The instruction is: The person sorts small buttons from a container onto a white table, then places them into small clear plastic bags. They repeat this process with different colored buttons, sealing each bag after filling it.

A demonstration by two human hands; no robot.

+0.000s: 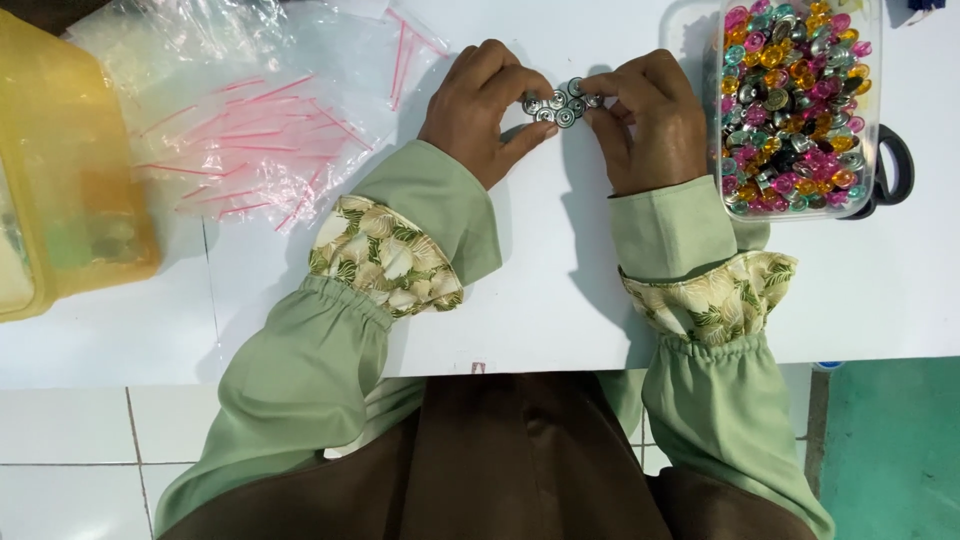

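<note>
A cluster of small silver buttons, left of the clear tub, is pinched by the left hand and right hand, fingertips closed. They are judged light, hard and slippery, best gripped by the rims.

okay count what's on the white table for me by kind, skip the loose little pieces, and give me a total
Clear tubs of coloured buttons: 1
Yellow bins: 1
Piles of clear zip bags with red strips: 1
Black scissors: 1
Clusters of silver buttons between left hand and right hand: 1
Total: 5
</note>
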